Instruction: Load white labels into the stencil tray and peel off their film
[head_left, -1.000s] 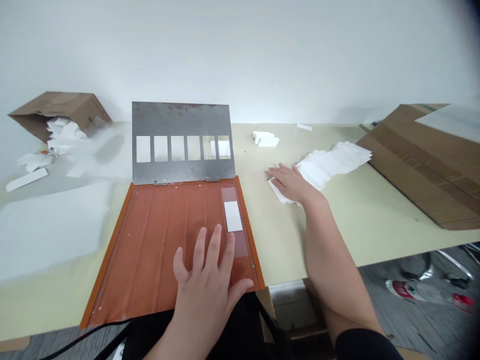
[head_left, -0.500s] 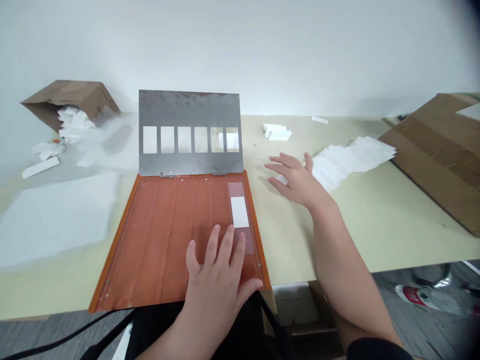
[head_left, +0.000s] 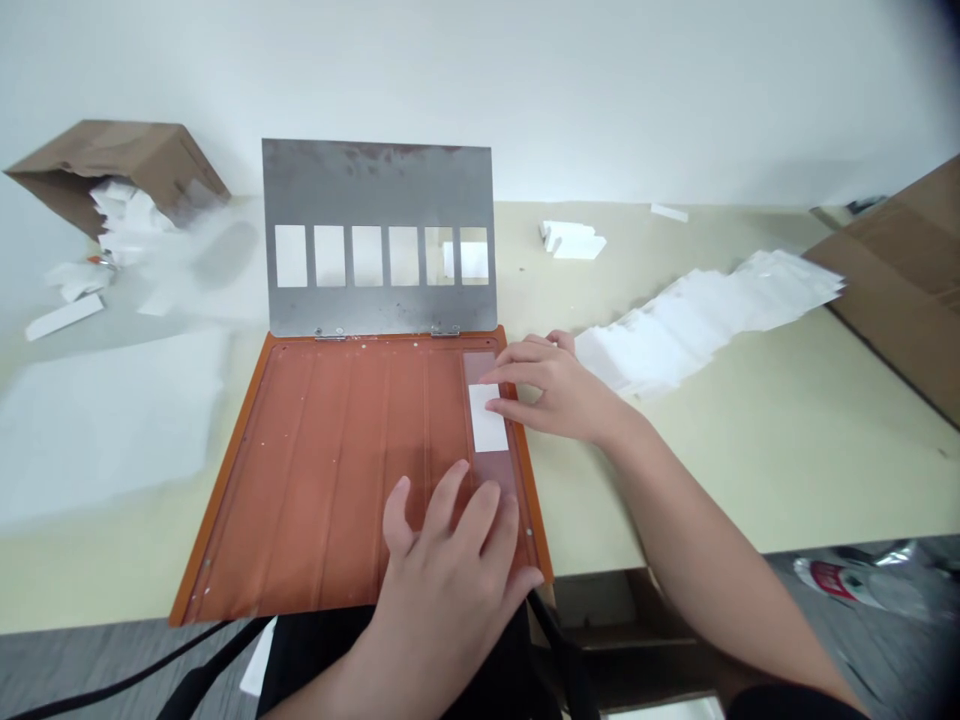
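Note:
An orange grooved tray (head_left: 322, 470) lies on the table in front of me, with its grey metal lid (head_left: 379, 180) standing open behind it; the lid has a row of rectangular windows. A small white card (head_left: 487, 432) rests on a clear strip (head_left: 491, 470) in the tray's rightmost groove. My left hand (head_left: 450, 560) lies flat on the tray's near right part, fingers spread, fingertips on the strip. My right hand (head_left: 551, 390) is at the tray's right edge, fingers extended, touching the white card.
A fanned row of white cards (head_left: 705, 315) lies on the table to the right. A flat cardboard box (head_left: 907, 280) sits far right. A tipped cardboard box (head_left: 112, 170) spills white pieces at back left. White sheets (head_left: 97, 420) lie left of the tray.
My right hand has left the fanned cards and moved left to the tray's right groove, onto the white card. My left hand has shifted slightly right along the strip.

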